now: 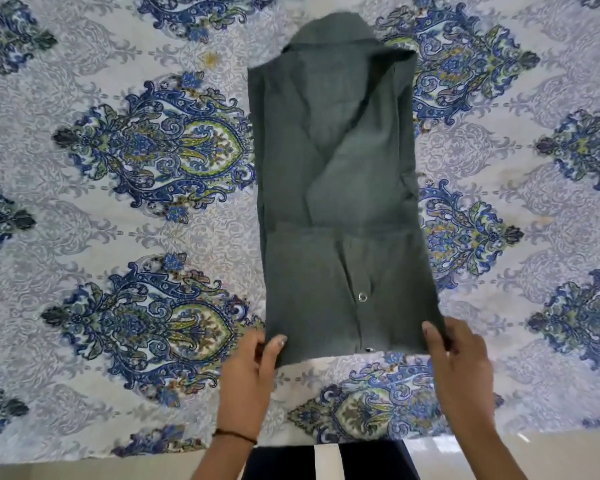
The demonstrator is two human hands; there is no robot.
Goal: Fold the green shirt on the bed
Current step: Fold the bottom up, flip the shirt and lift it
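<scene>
The bed (84, 209), under a blue paisley cover, filled nearly the whole view. The green shirt (340, 188) lay on it just right of centre, already narrowed to a long strip with both sides turned in. Its long axis ran straight away from you, collar at the far end, hem at the near end.

Step in hand, as judged: the lengthwise fold. Your left hand (253, 372) pinched the near-left hem corner, and your right hand (459, 362) pinched the near-right corner, fingers closed on cloth, thumbs on top.

The next move probably called for lifting both corners evenly and carrying the hem toward the collar, keeping the side edges aligned. A snap (363, 297) showed just above the hem.
</scene>
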